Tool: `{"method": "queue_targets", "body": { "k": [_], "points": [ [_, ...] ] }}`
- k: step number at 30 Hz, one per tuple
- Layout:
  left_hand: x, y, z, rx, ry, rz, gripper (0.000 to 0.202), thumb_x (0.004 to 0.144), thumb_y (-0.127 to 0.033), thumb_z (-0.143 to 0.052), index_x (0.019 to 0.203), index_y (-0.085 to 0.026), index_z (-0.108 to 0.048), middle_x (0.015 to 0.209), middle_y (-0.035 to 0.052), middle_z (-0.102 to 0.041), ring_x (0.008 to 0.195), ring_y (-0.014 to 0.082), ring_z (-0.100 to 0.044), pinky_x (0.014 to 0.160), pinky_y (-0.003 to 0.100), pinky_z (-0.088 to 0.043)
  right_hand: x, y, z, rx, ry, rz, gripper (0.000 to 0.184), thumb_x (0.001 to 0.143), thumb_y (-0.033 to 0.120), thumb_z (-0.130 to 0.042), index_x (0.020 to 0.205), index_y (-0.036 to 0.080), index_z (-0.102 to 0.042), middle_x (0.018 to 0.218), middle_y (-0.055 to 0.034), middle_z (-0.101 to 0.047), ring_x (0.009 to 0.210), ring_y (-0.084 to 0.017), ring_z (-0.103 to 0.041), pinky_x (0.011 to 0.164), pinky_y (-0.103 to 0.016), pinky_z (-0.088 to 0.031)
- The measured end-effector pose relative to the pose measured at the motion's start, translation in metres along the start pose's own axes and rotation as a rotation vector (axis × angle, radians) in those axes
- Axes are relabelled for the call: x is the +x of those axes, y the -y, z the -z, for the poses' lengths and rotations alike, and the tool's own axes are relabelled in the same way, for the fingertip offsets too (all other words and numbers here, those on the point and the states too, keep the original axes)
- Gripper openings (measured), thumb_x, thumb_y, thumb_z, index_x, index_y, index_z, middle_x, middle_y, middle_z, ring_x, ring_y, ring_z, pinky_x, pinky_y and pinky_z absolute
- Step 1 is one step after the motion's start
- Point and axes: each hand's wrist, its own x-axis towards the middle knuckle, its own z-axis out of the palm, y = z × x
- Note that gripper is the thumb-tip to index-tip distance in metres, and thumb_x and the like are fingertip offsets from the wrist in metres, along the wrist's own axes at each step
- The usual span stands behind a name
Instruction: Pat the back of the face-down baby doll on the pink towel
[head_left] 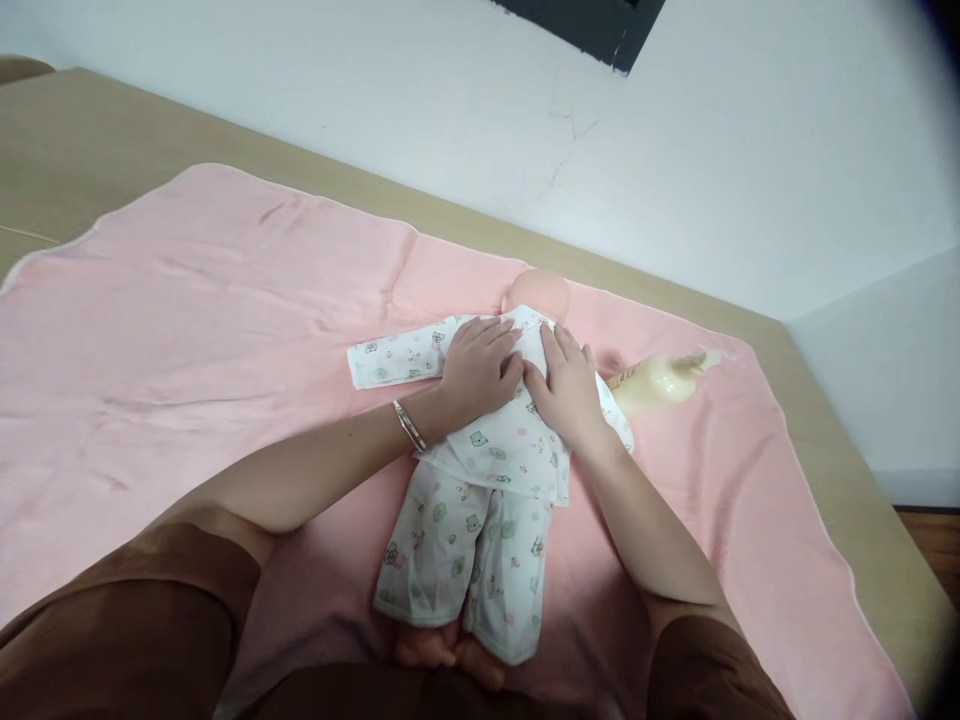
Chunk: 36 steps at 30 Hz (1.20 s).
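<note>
A baby doll (540,292) with a bald head lies stretched out on a pink blanket (187,350), its feet toward me. It wears a white printed top (480,440) and matching trousers (442,550). My left hand (480,370), with a silver bracelet on the wrist, rests flat on the upper part of the top, fingers extended. Beside it, my right hand (571,385) lies on the other side of the top, fingers also extended. The thumbs point toward each other with a small gap. One long sleeve (397,355) spreads out to the left; the other is partly hidden behind my right hand.
Right of the doll, a pale yellow baby bottle (664,380) lies on its side on the blanket, close to the sleeve. The blanket covers much of a wooden table (150,125), whose far edge runs along a white wall (375,90).
</note>
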Motion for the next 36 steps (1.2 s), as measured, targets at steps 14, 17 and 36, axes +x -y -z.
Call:
{"method": "queue_targets", "body": {
  "k": [14, 17, 36],
  "points": [
    [0.005, -0.002, -0.001, 0.054, 0.13, 0.103, 0.05, 0.096, -0.031, -0.042, 0.139, -0.009, -0.054, 0.148, 0.0166, -0.054, 0.142, 0.0338, -0.044, 0.119, 0.054, -0.033, 0.012, -0.012, -0.002, 0.104, 0.032, -0.1, 0.071, 0.101, 0.049, -0.034, 0.157, 0.006, -0.027, 0.163, -0.0194, -0.032, 0.153, -0.033, -0.026, 0.124, -0.06, -0.018],
    [0.002, -0.004, 0.002, 0.084, 0.041, 0.008, 0.041, 0.094, -0.03, -0.044, 0.125, -0.01, -0.065, 0.134, 0.0165, -0.065, 0.129, 0.0322, -0.057, 0.116, 0.053, -0.037, 0.008, -0.006, -0.001, 0.086, 0.034, -0.126, 0.071, 0.102, 0.048, -0.031, 0.155, 0.002, -0.029, 0.162, -0.0223, -0.033, 0.153, -0.035, -0.026, 0.124, -0.059, -0.019],
    [0.002, 0.001, -0.001, -0.097, 0.135, 0.13, 0.055, 0.102, -0.041, -0.028, 0.144, -0.01, -0.047, 0.152, 0.017, -0.048, 0.148, 0.0326, -0.034, 0.124, 0.055, -0.021, 0.002, -0.004, 0.003, 0.151, -0.019, -0.05, 0.064, 0.102, 0.046, -0.031, 0.157, 0.013, -0.029, 0.164, -0.0188, -0.029, 0.155, -0.034, -0.022, 0.123, -0.063, -0.019]
  ]
}}
